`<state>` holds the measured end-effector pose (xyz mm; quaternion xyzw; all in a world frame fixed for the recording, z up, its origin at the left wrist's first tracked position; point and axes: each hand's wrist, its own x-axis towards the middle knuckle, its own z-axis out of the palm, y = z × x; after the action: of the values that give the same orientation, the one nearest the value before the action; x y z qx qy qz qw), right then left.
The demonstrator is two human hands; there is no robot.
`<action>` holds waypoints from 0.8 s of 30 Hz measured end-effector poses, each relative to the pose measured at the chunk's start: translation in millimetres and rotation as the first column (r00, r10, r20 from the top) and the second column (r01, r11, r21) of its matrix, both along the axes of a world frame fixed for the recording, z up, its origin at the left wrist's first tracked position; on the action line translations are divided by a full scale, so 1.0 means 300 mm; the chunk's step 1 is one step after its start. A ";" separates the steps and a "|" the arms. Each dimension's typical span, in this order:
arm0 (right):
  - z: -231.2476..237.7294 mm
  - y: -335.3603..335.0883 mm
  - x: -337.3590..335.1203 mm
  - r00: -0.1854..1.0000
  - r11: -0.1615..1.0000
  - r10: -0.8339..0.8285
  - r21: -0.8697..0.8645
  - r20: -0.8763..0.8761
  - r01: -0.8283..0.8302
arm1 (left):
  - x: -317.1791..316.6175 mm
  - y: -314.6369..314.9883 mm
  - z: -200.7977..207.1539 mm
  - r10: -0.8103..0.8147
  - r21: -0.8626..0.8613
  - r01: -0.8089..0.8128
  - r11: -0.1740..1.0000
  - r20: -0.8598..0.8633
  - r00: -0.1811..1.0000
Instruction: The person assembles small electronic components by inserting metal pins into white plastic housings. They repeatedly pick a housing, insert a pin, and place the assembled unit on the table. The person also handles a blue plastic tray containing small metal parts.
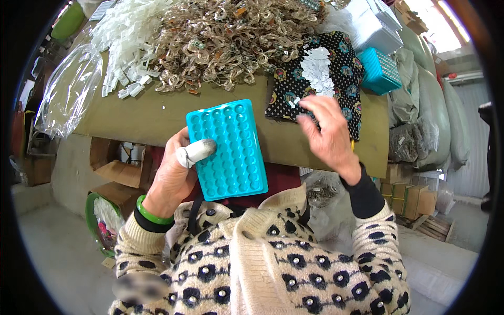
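Note:
My left hand (176, 168) grips the left edge of a teal plastic tray (231, 149) with rows of round hollows. Its thumb wears a white finger cover with a dark tip and presses on the tray's face. My right hand (331, 131) hovers right of the tray, over the near part of a dark patterned cloth (349, 68). The right fingers are partly curled and apart, slightly blurred; whether something tiny sits in them is unclear. Just beyond them lies a pile of small white flat pieces (317, 71), with a few loose white pieces (294, 102) beside it.
A large heap of clear, brownish coiled parts (215, 42) covers the table's back, beside whitish translucent strips (128, 44). Stacked teal trays (380, 71) and white trays (367, 26) stand back right. A clear plastic bag (71, 89) hangs at left. The olive tabletop (142, 113) has its near edge before me.

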<state>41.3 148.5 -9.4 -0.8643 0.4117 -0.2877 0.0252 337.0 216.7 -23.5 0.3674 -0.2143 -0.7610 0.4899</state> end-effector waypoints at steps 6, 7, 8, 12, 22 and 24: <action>0.059 0.071 0.165 0.773 0.114 -0.457 0.890 0.441 -0.441 | -0.031 -0.015 0.006 -0.099 -0.012 0.099 0.995 0.006 0.995; 0.073 0.059 0.170 0.740 0.039 -0.475 0.852 0.476 -0.523 | -0.038 -0.016 0.009 -0.113 -0.014 0.113 0.993 0.026 0.993; 0.085 0.050 0.177 0.775 -0.025 -0.470 0.871 0.423 -0.490 | -0.047 -0.024 0.011 -0.134 -0.044 0.135 0.990 0.018 0.991; 0.137 0.013 0.183 0.784 -0.055 -0.443 0.860 0.434 -0.507 | -0.061 -0.062 0.051 -0.138 -0.150 0.159 0.976 0.141 0.980; 0.055 0.023 0.151 0.848 0.898 0.434 -0.074 0.306 -0.433 | -0.024 -0.188 0.070 0.607 -0.833 0.539 0.125 0.494 0.623; 0.012 0.005 0.143 0.871 0.901 0.432 -0.156 0.235 -0.405 | -0.034 -0.212 0.027 0.619 -0.841 0.529 0.117 0.478 0.623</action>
<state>84.2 150.0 -5.7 -0.8870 0.1925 -0.4082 0.0975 326.9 153.2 -15.3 0.2359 -0.8337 -0.1445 0.4779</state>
